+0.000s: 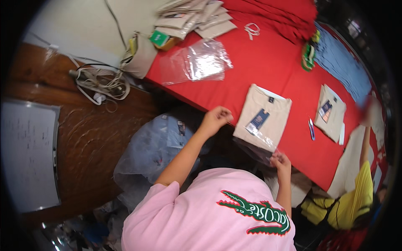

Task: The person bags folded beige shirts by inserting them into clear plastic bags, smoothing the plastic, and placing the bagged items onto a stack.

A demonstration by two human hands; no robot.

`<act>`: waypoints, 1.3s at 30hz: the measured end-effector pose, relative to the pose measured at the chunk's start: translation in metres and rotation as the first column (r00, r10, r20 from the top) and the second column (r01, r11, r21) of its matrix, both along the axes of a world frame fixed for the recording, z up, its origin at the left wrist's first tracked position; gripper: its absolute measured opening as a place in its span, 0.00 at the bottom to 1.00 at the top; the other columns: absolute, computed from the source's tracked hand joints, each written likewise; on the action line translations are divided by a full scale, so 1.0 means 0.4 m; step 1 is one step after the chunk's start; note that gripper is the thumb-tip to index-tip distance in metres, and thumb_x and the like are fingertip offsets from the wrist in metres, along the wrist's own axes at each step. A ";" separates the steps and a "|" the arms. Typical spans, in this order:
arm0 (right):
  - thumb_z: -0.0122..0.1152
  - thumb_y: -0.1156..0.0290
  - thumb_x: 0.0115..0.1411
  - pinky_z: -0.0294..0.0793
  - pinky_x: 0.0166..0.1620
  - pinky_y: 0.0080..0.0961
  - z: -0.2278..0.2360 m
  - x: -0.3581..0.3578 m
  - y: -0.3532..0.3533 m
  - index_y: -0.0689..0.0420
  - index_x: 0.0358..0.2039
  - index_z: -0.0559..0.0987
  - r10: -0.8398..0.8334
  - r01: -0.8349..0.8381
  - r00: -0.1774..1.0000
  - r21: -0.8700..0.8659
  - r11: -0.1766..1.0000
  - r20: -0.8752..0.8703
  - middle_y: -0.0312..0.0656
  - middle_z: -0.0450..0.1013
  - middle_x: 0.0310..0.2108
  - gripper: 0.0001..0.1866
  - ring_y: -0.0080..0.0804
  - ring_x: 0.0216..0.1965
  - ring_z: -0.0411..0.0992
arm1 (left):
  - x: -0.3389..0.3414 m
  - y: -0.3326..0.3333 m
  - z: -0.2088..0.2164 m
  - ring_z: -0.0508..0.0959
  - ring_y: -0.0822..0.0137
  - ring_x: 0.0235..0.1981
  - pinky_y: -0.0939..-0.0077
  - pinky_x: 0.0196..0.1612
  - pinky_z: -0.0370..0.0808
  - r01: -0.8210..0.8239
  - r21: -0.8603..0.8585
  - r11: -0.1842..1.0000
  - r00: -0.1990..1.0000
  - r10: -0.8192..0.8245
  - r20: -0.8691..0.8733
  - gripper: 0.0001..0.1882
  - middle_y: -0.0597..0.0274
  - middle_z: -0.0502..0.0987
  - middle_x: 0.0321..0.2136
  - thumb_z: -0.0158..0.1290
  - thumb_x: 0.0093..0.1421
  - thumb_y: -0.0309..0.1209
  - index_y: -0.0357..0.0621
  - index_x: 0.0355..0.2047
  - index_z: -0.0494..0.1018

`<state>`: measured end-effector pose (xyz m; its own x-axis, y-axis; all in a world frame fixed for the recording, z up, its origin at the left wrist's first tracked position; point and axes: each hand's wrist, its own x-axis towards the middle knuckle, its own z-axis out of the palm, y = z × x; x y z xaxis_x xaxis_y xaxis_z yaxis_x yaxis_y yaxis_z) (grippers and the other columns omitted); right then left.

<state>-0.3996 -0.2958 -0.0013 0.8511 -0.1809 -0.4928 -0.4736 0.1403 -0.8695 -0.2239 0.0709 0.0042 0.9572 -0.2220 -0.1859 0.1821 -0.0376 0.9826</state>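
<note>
A folded beige T-shirt (265, 113) with a dark blue hang tag (258, 120) lies at the near edge of the red-covered table. Clear plastic shines over its lower part, and a loose clear bag flap (256, 151) hangs past the table edge. My right hand (281, 161) pinches the corner of that plastic bag. To the left of the shirt, my left hand (217, 119) hovers by the edge with its fingers curled together, apart from the shirt. Whatever it may hold is too small to make out.
Clear bags (201, 60) lie at the far left, below packed shirts (194, 16). Another folded shirt (331, 112) and a small cutter (311, 129) are on the right. A co-worker in a yellow sleeve (361, 190) stands there. A large plastic sack (153, 144) stands left of me.
</note>
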 end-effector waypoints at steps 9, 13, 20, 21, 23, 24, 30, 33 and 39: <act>0.68 0.69 0.70 0.69 0.25 0.22 0.113 0.047 0.121 0.61 0.41 0.82 -0.081 0.091 0.986 0.060 0.994 -0.147 0.38 0.76 0.23 0.08 0.24 0.21 0.72 | 0.068 0.063 0.161 0.82 0.76 0.43 0.77 0.49 0.79 0.246 -0.070 0.967 0.957 -0.253 -0.139 0.10 0.65 0.85 0.42 0.64 0.71 0.29 0.38 0.49 0.82; 0.64 0.70 0.72 0.74 0.25 0.26 0.150 0.083 0.112 0.62 0.40 0.80 -0.105 0.114 0.992 0.160 0.981 -0.064 0.40 0.77 0.24 0.08 0.29 0.22 0.77 | -0.097 -0.190 0.255 0.81 0.76 0.44 0.78 0.50 0.79 0.590 -0.164 0.790 0.754 -0.613 -0.238 0.12 0.63 0.85 0.43 0.64 0.72 0.32 0.37 0.50 0.83; 0.62 0.74 0.72 0.70 0.23 0.20 0.201 -0.078 0.078 0.59 0.41 0.78 -0.304 0.313 0.945 -0.068 0.947 0.120 0.34 0.76 0.24 0.03 0.17 0.22 0.73 | -0.191 -0.470 0.173 0.81 0.65 0.45 0.69 0.47 0.78 0.745 -0.170 0.645 0.544 -0.735 -0.404 0.36 0.57 0.83 0.44 0.50 0.74 0.63 0.36 0.52 0.82; 0.63 0.75 0.71 0.69 0.24 0.19 0.211 -0.105 0.081 0.58 0.41 0.78 -0.263 0.278 0.955 -0.111 0.954 0.135 0.33 0.76 0.24 0.02 0.15 0.22 0.72 | -0.198 -0.505 0.147 0.81 0.65 0.46 0.69 0.47 0.78 0.723 -0.196 0.663 0.546 -0.721 -0.426 0.36 0.56 0.83 0.44 0.51 0.74 0.62 0.36 0.52 0.82; 0.67 0.75 0.68 0.70 0.29 0.17 0.230 -0.170 0.066 0.59 0.43 0.80 -0.144 0.157 0.985 -0.154 0.976 0.092 0.31 0.77 0.26 0.05 0.14 0.25 0.73 | -0.217 -0.573 0.139 0.83 0.63 0.48 0.67 0.49 0.79 0.649 -0.257 0.716 0.535 -0.670 -0.515 0.29 0.54 0.84 0.46 0.56 0.73 0.49 0.34 0.59 0.78; 0.68 0.75 0.67 0.71 0.31 0.18 0.233 -0.189 0.055 0.60 0.44 0.81 -0.036 0.056 0.993 -0.172 0.984 0.113 0.31 0.77 0.26 0.06 0.15 0.27 0.74 | -0.234 -0.595 0.135 0.83 0.63 0.49 0.67 0.50 0.79 0.656 -0.267 0.705 0.528 -0.683 -0.505 0.27 0.53 0.84 0.47 0.56 0.72 0.45 0.34 0.61 0.76; 0.76 0.75 0.59 0.76 0.40 0.25 0.305 -0.279 -0.075 0.58 0.46 0.86 0.112 0.016 0.955 -0.421 0.907 0.276 0.36 0.81 0.35 0.14 0.22 0.34 0.77 | -0.286 -0.685 0.083 0.86 0.57 0.52 0.63 0.55 0.80 0.913 0.172 0.369 0.402 -0.887 -0.229 0.30 0.45 0.85 0.53 0.57 0.67 0.28 0.40 0.70 0.70; 0.69 0.81 0.51 0.72 0.61 0.43 0.363 -0.257 -0.188 0.55 0.52 0.83 0.399 0.014 0.876 -0.840 0.542 0.272 0.43 0.80 0.56 0.25 0.45 0.60 0.75 | -0.270 -0.716 0.158 0.86 0.52 0.53 0.60 0.59 0.78 0.945 0.310 0.102 0.181 -0.954 -0.239 0.28 0.47 0.85 0.54 0.61 0.64 0.30 0.48 0.65 0.77; 0.70 0.75 0.52 0.63 0.72 0.51 0.319 -0.183 -0.237 0.52 0.50 0.83 0.737 -0.111 0.674 -0.981 0.157 0.042 0.42 0.77 0.60 0.23 0.45 0.69 0.69 | -0.295 -0.700 0.135 0.86 0.52 0.49 0.32 0.69 0.62 0.762 0.644 0.067 0.076 -0.997 0.014 0.26 0.49 0.87 0.46 0.65 0.59 0.35 0.51 0.59 0.82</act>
